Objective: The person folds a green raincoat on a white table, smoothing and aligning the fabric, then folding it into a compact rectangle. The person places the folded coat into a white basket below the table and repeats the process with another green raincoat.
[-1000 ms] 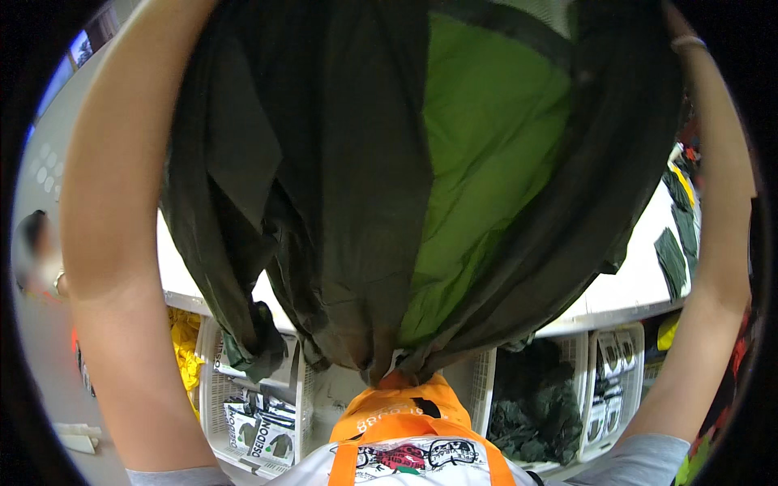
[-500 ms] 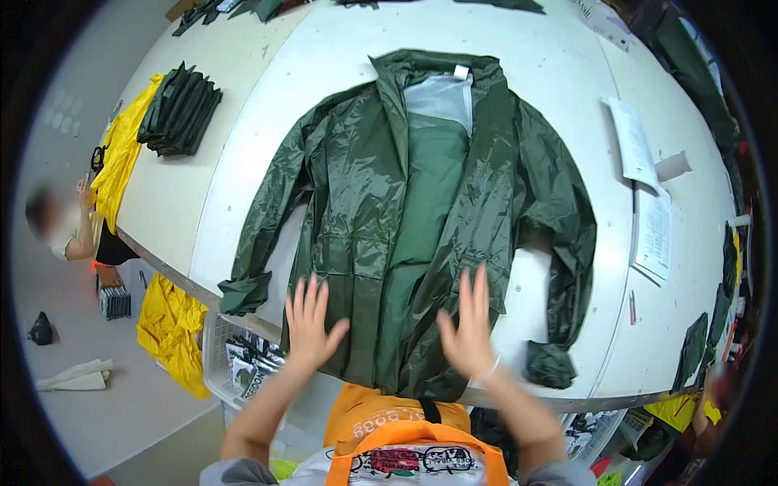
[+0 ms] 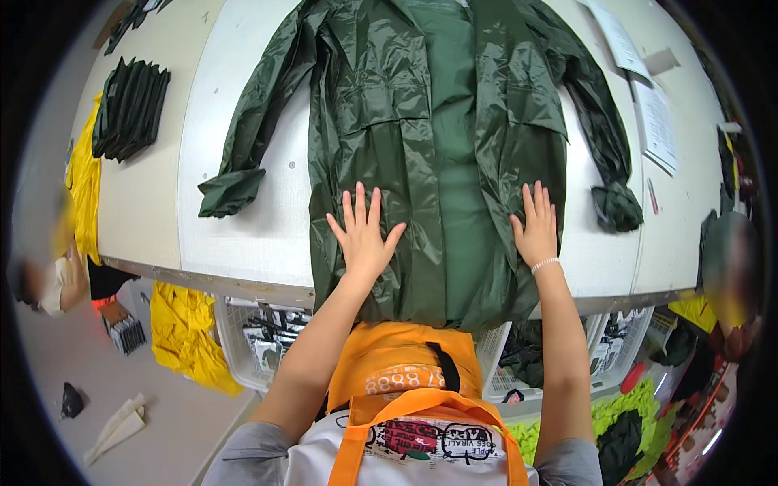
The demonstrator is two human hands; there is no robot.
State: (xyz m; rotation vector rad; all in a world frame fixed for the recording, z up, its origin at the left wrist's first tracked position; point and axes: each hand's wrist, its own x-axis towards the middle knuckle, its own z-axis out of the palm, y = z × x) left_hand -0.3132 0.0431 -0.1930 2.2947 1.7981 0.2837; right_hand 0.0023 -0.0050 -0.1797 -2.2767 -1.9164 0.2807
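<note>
A shiny dark green rain jacket (image 3: 381, 158) lies spread on the white table (image 3: 235, 251), its front parted over a green lining (image 3: 456, 202). Its lower edge hangs over the table's near edge, close to my orange apron (image 3: 405, 356). My left hand (image 3: 365, 235) rests flat on the left front panel, fingers spread. On the right front panel my right hand (image 3: 536, 227) lies flat too, fingers stretched away from me. Both sleeves reach outward, with bunched cuffs (image 3: 231, 193). The collar is cut off by the top of the view.
A stack of folded dark green garments (image 3: 131, 109) stands at the far left beside yellow fabric (image 3: 83, 182). Paper sheets (image 3: 655, 125) and a small red pen-like item (image 3: 652, 196) lie right. White baskets (image 3: 235, 340) sit below the table edge. People are at both sides.
My hands have moved apart, the right one farther right. The jacket's front panels lie smoother and wider open. The view has shifted nearer the table's front edge.
</note>
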